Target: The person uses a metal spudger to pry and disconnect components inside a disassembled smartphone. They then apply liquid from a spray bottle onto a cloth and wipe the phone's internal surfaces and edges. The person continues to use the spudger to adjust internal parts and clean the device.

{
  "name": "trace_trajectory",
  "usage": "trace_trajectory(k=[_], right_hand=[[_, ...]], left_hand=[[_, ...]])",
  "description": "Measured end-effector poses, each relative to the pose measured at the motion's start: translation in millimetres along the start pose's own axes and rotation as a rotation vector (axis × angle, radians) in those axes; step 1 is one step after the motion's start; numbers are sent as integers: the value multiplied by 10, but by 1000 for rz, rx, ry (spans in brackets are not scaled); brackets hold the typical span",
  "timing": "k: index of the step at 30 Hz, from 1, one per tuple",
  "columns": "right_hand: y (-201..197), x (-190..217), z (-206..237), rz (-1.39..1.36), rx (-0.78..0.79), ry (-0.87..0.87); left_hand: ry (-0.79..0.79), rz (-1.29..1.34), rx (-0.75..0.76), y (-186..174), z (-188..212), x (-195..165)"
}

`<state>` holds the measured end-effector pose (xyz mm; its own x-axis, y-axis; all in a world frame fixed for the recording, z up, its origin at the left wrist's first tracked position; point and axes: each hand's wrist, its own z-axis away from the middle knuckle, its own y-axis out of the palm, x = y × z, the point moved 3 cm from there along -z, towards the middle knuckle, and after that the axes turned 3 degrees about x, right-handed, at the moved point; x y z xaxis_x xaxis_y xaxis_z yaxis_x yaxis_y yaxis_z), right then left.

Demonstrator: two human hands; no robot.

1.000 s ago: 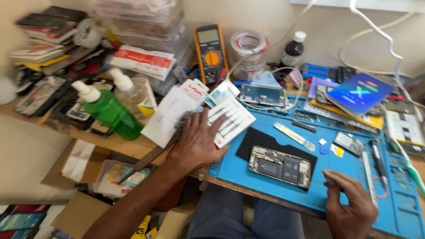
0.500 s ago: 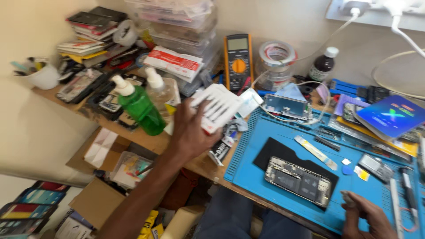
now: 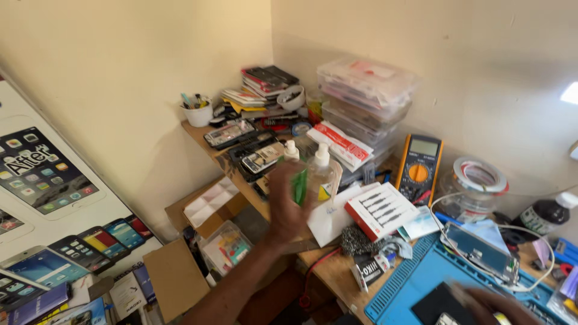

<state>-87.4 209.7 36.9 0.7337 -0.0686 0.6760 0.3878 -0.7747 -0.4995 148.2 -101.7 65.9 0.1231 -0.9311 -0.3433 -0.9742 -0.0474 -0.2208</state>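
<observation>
The left hand (image 3: 288, 207) is raised over the left end of the wooden desk (image 3: 328, 272), blurred by motion, with its fingers wrapped around a green pump bottle (image 3: 299, 180); only the white pump top and a strip of green show past the fingers. Touching that bottle on its right stands a clear pump bottle (image 3: 323, 176) with a white top. The right hand (image 3: 490, 304) sits low at the bottom edge, blurred, over a blue work mat (image 3: 409, 283); whether it is clenched or released cannot be told.

Just right of the bottles lies a white and red card of small tools (image 3: 380, 209). Behind it a yellow multimeter (image 3: 419, 167) leans upright. A stack of clear plastic boxes (image 3: 366, 96) stands against the wall, their contents too hazy to make out. Farther right is a clear round tub (image 3: 472, 189) with tape rolls on it, and a dark bottle (image 3: 545, 216) with a white cap. At the desk's far corner, a white cup (image 3: 197, 112) holds pens and tools. Below the desk, an open cardboard box (image 3: 208, 204) holds white dividers.
</observation>
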Motion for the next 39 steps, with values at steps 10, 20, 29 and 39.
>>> trace_trajectory(k=[10, 20, 29, 39], right_hand=[[2263, 1518, -1918, -483, 426, 39], [2861, 1424, -1959, -608, 286, 5], [2934, 1783, -1828, -457, 179, -7], [2958, 1920, -1766, -264, -12, -308]], left_hand=[[-203, 343, 292, -196, -397, 763], [-82, 229, 95, -100, -382, 922], [-151, 348, 125, -22, -341, 1133], [-26, 242, 45, -75, -393, 1078]])
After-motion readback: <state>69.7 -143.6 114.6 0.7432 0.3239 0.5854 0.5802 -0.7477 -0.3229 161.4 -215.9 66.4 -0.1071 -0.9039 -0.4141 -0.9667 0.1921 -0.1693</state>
